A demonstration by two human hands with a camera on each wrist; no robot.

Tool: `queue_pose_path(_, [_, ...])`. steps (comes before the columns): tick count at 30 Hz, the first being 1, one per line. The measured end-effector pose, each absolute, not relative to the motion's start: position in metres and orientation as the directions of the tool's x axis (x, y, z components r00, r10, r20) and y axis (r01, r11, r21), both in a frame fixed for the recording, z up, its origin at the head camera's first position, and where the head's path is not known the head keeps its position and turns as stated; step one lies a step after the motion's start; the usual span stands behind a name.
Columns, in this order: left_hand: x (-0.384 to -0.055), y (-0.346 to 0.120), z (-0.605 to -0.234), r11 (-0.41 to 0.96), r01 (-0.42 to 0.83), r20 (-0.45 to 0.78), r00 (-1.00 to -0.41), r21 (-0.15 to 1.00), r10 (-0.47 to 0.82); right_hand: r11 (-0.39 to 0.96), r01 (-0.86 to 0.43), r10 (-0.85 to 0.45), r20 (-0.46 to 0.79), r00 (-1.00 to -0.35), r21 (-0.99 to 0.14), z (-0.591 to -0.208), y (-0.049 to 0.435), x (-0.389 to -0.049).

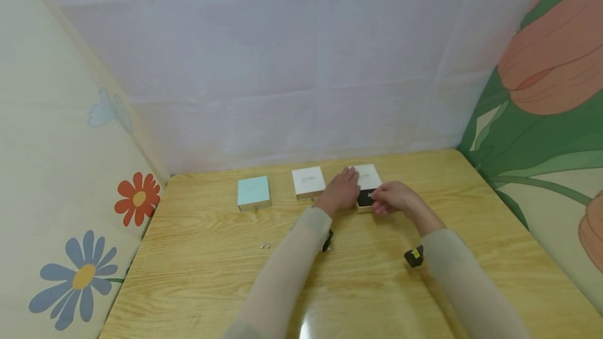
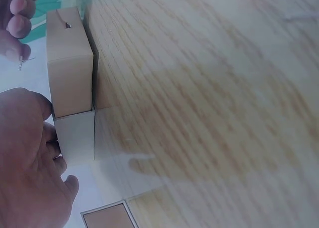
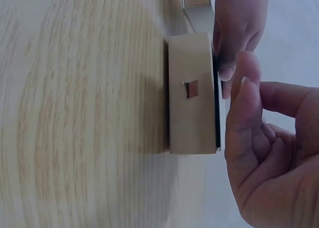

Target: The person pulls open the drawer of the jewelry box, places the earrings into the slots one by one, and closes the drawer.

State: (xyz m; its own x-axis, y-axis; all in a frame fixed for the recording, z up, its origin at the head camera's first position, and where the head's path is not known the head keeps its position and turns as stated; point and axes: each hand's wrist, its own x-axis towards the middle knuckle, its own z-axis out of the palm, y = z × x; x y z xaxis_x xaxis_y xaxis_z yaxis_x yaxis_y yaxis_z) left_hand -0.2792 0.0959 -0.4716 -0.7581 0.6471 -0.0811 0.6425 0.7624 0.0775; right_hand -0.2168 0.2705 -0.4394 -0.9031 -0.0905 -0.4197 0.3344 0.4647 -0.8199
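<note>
Wood-grain table (image 1: 198, 286): white box (image 1: 370, 176) near far edge, R of ctr., drawer (image 3: 192, 120) part out. L hand (image 1: 340, 191) rests on box, fingers fairly straight; R hand (image 1: 395, 198) pinches small silvery piece (image 2: 20, 64) over drawer.

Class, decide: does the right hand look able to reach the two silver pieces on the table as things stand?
Probably not directly: the left forearm separates the right hand, pinching a silver item, from the two silver pieces.

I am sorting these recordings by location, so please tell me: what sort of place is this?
Probably an indoor corner set up for tabletop recording: a wood-grain table before a creased, pale backdrop, with flower pictures on both sides.
</note>
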Motion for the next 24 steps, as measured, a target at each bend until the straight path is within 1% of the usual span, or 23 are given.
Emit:
queue_pose_path(13, [-0.278,0.096,-0.471,0.768,0.636,-0.093,-0.762,0.080,0.641,0.452,0.374,-0.088,-0.458,-0.884,-0.810,-0.443,0.268,-0.225])
queue_pose_path(18, [-0.278,0.096,-0.471,0.762,0.645,-0.088,-0.757,0.061,0.648,0.461,0.389,-0.078,-0.473,-0.877,-0.797,-0.445,0.267,-0.229])
queue_pose_path(24, [-0.278,0.095,-0.470,0.758,0.647,-0.078,-0.754,0.083,0.652,0.476,0.406,-0.072,-0.495,-0.866,-0.780,-0.443,0.267,-0.232])
